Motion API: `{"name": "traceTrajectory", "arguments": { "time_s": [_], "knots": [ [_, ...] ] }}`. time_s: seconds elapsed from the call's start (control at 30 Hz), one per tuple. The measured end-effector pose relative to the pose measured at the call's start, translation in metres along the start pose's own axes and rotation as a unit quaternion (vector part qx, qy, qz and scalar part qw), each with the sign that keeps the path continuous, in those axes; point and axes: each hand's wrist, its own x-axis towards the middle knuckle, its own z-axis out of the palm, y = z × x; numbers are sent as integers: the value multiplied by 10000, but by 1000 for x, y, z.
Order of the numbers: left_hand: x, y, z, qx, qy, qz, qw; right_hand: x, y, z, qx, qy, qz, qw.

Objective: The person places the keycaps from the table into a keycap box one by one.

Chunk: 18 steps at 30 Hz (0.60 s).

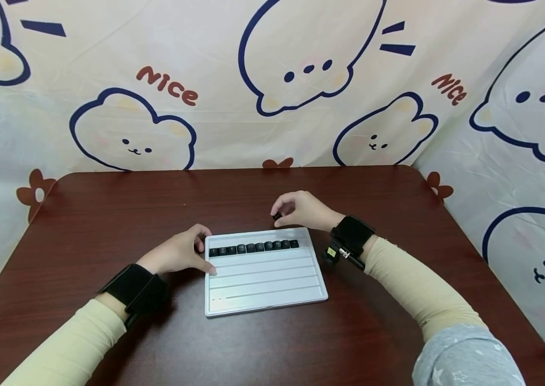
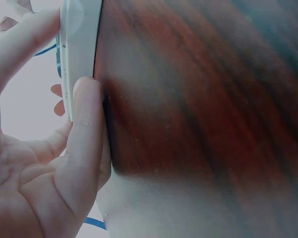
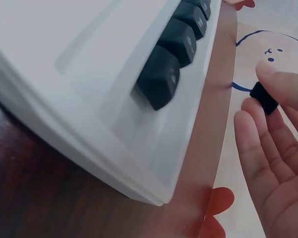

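A white tray (image 1: 263,287) with long ridges lies on the table, and a row of several black keycaps (image 1: 250,247) runs along its far groove. My left hand (image 1: 178,251) grips the tray's left edge, the thumb on the near part and the other fingers by the far corner. In the left wrist view, a finger (image 2: 87,114) lies against the tray's side. Just beyond the tray's far right corner, my right hand (image 1: 308,210) pinches a black keycap (image 3: 264,98) between thumb and fingertips. Light letters show on some keycaps (image 3: 179,42) in the right wrist view.
The dark red-brown wooden table (image 1: 378,343) extends around the tray on every side. A pale curtain (image 1: 224,128) printed with cartoon outlines hangs behind the table and along its sides. Black bands (image 1: 352,236) wrap both wrists.
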Motion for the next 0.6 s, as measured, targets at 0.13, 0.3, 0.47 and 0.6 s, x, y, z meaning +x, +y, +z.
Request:
{"name": "traceTrajectory", "arguments": {
  "time_s": [0.13, 0.3, 0.47, 0.6],
  "knots": [
    [0, -1, 0, -20, 8, 4, 10000, -5, 1, 1, 22, 32, 2, 10000],
    [1, -2, 0, -52, 23, 39, 10000, -11, 2, 1, 17, -21, -3, 10000],
    [1, -3, 1, -14, 41, 33, 10000, -16, 5, 0, -34, -5, 49, 10000],
    [0, -1, 1, -36, 36, 44, 10000, -20, 9, -2, 71, 41, -52, 10000]
  ]
}}
